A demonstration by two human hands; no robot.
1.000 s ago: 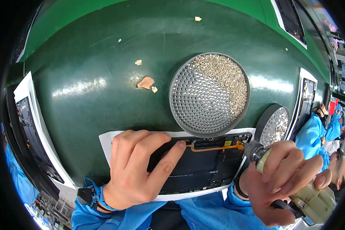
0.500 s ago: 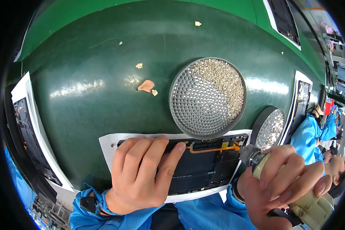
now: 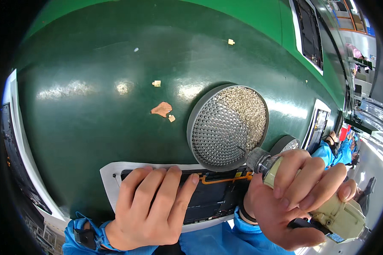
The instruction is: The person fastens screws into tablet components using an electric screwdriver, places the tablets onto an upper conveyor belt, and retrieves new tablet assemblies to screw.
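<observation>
While the right hand (image 3: 304, 180) is wrapped firmly around a pale yellow-green electric screwdriver (image 3: 340, 214), the left hand (image 3: 151, 212) lies loosely spread, its fingers slightly bent and a little apart. That left hand rests on a black panel (image 3: 219, 199) and covers much of its left part; how hard it presses, I cannot tell. Its rightmost fingertip is at the left end of an orange strip (image 3: 217, 182) along the panel's far edge. The right wrist and the screwdriver hide the panel's right end.

The screwdriver's thin tip is over the large round tray (image 3: 190, 131), near the edge of a heap of small screws (image 3: 249, 110); whether it touches one is too small to make out. This tray stands just beyond the panel and overlaps the white sheet (image 3: 110, 182) beneath it. Behind the screwdriver, a smaller round tray (image 3: 281, 144) is partly hidden. On the green table (image 3: 93, 131) lies a brown scrap (image 3: 161, 109). Another panel (image 3: 15, 153) is cut off at left, and at right a co-worker's blue sleeve (image 3: 323, 153) shows, small and bent by the lens.
</observation>
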